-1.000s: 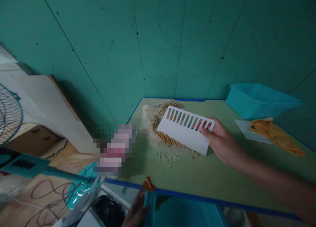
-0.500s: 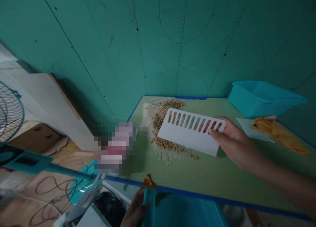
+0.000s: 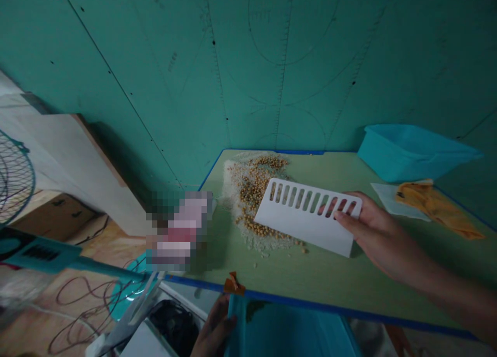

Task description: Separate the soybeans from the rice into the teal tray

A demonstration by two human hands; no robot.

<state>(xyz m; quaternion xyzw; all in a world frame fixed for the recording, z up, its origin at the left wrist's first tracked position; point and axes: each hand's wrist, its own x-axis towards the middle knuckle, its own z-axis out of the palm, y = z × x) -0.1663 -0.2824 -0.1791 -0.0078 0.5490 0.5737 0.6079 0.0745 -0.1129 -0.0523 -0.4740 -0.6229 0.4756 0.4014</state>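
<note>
My right hand (image 3: 373, 225) grips one end of a white plastic panel (image 3: 303, 227) with a row of slots along its upper edge. The panel is tilted over a spread of yellowish beans (image 3: 250, 191) and pale grains (image 3: 233, 178) on the table, partly hiding them. Whether its lower edge touches the tabletop I cannot tell. Below the table's front edge, my left hand (image 3: 215, 323) is closed on the left rim of a blue plastic bin (image 3: 295, 326). Some of its fingers are hidden behind the rim.
The pale green table (image 3: 334, 284) has blue edging and a piece of brown tape (image 3: 234, 284) at the front. A blue basin (image 3: 399, 152) and an orange cloth (image 3: 438, 207) lie at the right. A blurred-out object (image 3: 180, 233) is at the left, near a fan (image 3: 15, 176). Behind stands a green wall (image 3: 248, 67).
My right hand has drawn the white slotted panel slightly right and toward me, uncovering a few more beans. My left hand stays at the bin's rim.
</note>
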